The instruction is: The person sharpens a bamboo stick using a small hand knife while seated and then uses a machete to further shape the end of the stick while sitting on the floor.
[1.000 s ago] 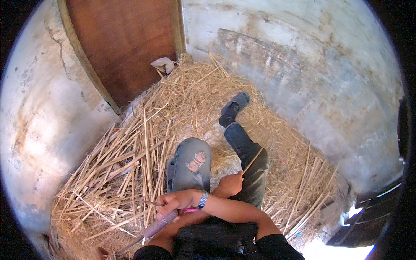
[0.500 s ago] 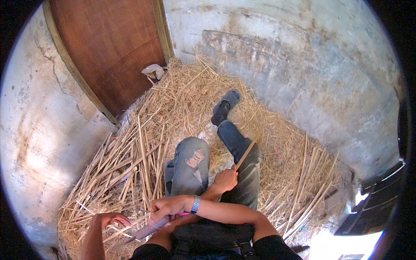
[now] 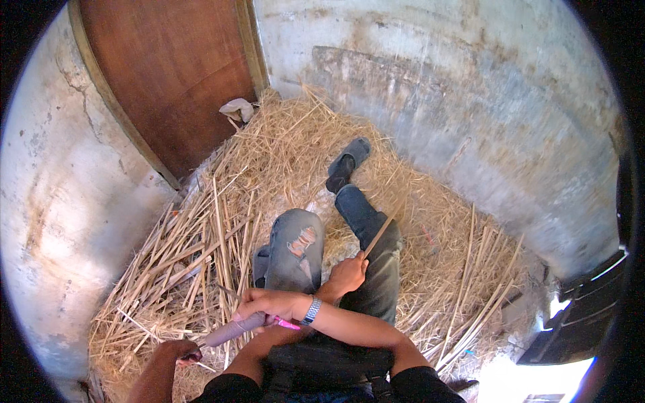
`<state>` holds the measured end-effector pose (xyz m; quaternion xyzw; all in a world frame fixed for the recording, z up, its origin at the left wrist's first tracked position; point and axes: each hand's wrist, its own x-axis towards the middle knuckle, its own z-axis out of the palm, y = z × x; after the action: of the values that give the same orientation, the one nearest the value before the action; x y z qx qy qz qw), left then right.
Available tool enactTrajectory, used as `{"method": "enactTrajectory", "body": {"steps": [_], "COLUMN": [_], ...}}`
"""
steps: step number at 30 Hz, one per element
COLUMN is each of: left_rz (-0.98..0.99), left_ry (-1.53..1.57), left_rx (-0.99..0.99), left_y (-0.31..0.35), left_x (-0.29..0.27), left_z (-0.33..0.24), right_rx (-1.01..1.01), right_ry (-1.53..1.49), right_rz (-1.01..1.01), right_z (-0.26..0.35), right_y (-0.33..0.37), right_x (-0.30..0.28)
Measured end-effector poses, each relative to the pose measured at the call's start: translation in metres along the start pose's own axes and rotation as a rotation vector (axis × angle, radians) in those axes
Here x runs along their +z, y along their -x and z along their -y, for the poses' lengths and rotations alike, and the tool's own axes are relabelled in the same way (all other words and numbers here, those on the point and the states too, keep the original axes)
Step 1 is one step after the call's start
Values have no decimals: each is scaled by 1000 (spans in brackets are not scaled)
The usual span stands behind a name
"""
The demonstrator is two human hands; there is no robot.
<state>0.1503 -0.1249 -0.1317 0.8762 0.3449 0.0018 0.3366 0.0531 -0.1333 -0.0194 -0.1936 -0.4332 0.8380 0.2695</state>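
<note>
My left hand (image 3: 347, 274) is closed around a thin bamboo strip (image 3: 380, 235) that points up and to the right over my right leg. Crossing over my left forearm, my right arm wears a metal watch (image 3: 311, 311). My right hand (image 3: 272, 304) grips a tool with a thick grey-purple handle (image 3: 235, 329) that slants down to the left. Something pink (image 3: 285, 323) shows under this hand, and a thin dark piece (image 3: 228, 291) sticks out past the thumb. Another person's hand (image 3: 178, 351) is at the handle's lower end; whether it touches, I cannot tell.
Split bamboo strips (image 3: 195, 262) lie heaped at the left, and more strips (image 3: 480, 289) at the right. Pale shavings (image 3: 295, 148) cover the floor around my legs. A brown door (image 3: 168, 80) and stained walls (image 3: 437, 101) enclose the corner. A crumpled pale bag (image 3: 237, 109) lies by the door.
The tool's handle has swung upward at its lower-left end, and more pink shows. The other person's hand has lowered and its fingers have curled. My left hand has barely moved.
</note>
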Motion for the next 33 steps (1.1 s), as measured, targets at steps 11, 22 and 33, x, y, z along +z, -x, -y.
{"method": "enactTrajectory", "body": {"steps": [11, 22, 33], "left_rz": [-109, 132, 157], "left_ry": [-6, 751, 1177], "left_rx": [-28, -15, -81], "left_y": [34, 48, 52], "left_x": [-21, -108, -116], "left_z": [-8, 11, 70], "right_rx": [-364, -1065, -671], "right_ry": [608, -75, 81], "right_rz": [-182, -1366, -1622], "right_z": [-7, 58, -18], "right_y": [0, 249, 186], "right_x": [28, -36, -102]}}
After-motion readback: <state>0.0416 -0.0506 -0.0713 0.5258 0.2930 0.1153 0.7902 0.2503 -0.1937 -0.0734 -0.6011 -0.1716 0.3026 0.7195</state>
